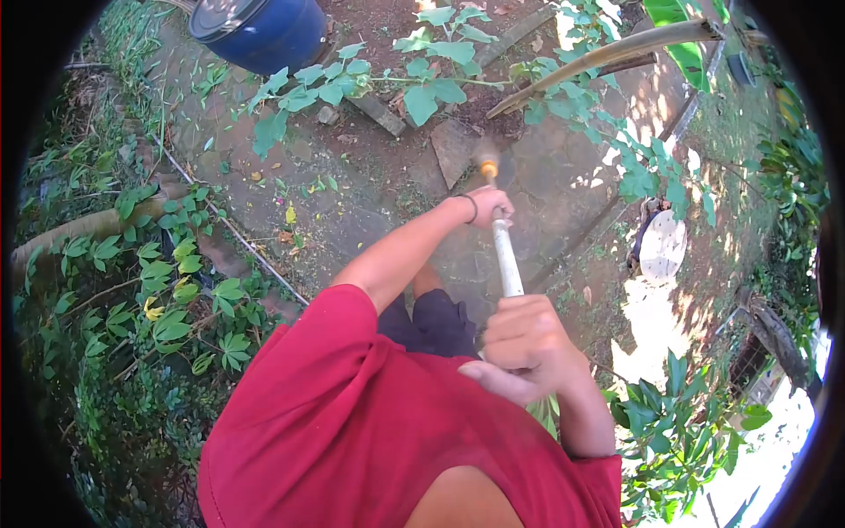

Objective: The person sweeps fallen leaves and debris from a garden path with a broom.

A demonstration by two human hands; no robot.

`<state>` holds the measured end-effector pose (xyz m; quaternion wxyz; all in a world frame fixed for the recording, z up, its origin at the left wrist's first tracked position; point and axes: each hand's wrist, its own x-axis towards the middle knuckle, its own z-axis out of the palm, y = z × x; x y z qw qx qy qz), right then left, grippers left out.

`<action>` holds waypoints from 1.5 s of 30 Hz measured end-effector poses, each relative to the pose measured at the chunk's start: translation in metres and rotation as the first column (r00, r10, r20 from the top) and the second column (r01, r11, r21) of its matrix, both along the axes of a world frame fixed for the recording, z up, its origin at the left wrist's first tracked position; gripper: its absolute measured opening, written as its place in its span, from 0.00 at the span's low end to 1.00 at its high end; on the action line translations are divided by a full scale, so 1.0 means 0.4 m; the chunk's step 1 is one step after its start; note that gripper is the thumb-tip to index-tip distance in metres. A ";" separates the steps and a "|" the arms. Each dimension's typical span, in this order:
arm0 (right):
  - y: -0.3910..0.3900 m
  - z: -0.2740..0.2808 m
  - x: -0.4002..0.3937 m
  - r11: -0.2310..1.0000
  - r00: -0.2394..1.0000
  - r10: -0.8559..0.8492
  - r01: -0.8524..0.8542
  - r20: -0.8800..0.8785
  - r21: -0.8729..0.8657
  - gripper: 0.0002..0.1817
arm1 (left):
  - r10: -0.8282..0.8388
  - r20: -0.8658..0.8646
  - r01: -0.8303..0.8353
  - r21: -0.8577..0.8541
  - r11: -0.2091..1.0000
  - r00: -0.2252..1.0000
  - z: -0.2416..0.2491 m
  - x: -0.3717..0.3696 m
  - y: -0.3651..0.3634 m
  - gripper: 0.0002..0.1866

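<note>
Both of my hands grip a long white pole, apparently a broom [508, 260], slanting away from my body toward the ground. My left hand [493, 207], with a dark band at the wrist, is wrapped round its lower part. Closer to my chest, my right hand [525, 339] is closed round the upper part. Beyond my left hand the pole has an orange collar [488, 168]. Its brownish head [485, 148] is blurred and hard to make out. Beside the head lies a flat, angular brown slab [452, 151].
A blue drum [264, 35] stands at the far left. A leafy branch [431, 81] stretches across the path ahead, and a bare curved branch [607, 55] hangs at the right. Dense plants [167, 308] border the left. A pale round disc [663, 245] is at the right.
</note>
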<state>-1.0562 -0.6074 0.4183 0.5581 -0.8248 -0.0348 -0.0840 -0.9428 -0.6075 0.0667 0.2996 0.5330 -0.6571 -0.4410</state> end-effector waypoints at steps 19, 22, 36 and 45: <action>-0.066 0.035 -0.013 0.995 1.000 -0.001 0.000 0.012 0.100 0.26 | 0.082 -0.088 -0.087 -0.054 0.995 0.993 0.014 -0.009 -0.005 0.15; -0.085 0.022 -0.015 0.969 0.999 0.002 -0.015 0.052 0.247 0.26 | -0.006 -0.053 0.006 -0.004 1.000 0.999 0.013 0.064 0.102 0.16; 0.002 0.094 0.128 0.972 0.980 0.196 -0.199 0.039 0.128 0.27 | 0.188 -0.071 -0.189 -0.010 0.982 0.980 0.096 0.150 0.098 0.19; 0.142 -0.131 0.188 0.892 0.999 0.031 -0.013 -0.032 0.453 0.24 | -0.068 0.214 -0.041 0.468 0.883 0.974 0.009 0.431 0.564 0.07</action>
